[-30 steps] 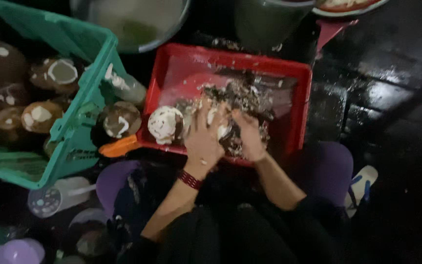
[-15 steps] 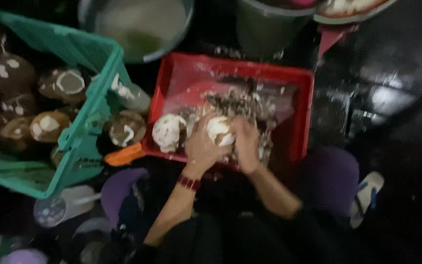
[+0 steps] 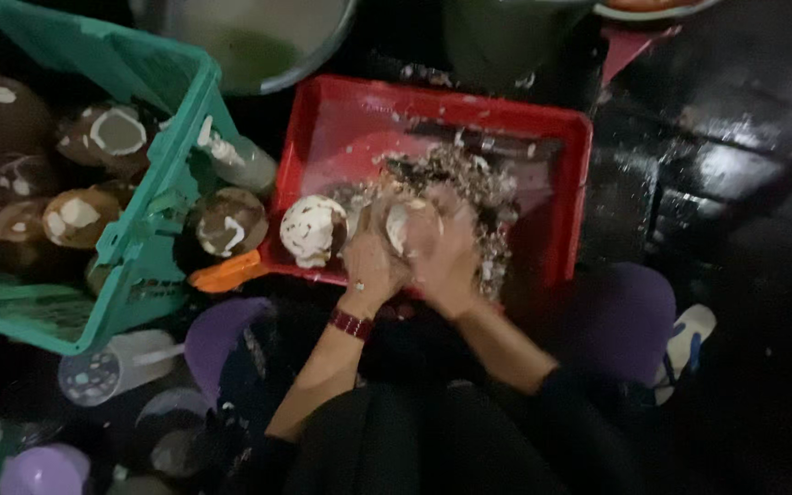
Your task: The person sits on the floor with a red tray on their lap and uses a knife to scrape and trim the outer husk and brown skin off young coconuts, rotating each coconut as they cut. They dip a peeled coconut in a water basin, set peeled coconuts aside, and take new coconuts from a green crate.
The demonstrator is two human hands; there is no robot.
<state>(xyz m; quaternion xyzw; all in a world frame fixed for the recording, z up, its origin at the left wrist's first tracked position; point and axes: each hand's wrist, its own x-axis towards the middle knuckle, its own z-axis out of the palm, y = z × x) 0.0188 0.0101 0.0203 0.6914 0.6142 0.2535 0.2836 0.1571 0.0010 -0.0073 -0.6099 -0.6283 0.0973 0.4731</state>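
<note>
Inside the red tray's near edge, left hand and right hand both clasped one pale coconut.

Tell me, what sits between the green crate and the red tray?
In the head view, one brown coconut sits between the green crate and red tray, an orange handle just below.

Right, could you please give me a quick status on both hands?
Left hand and right hand both grip one coconut. Over red tray. Peeled coconut sits beside left hand.
</note>
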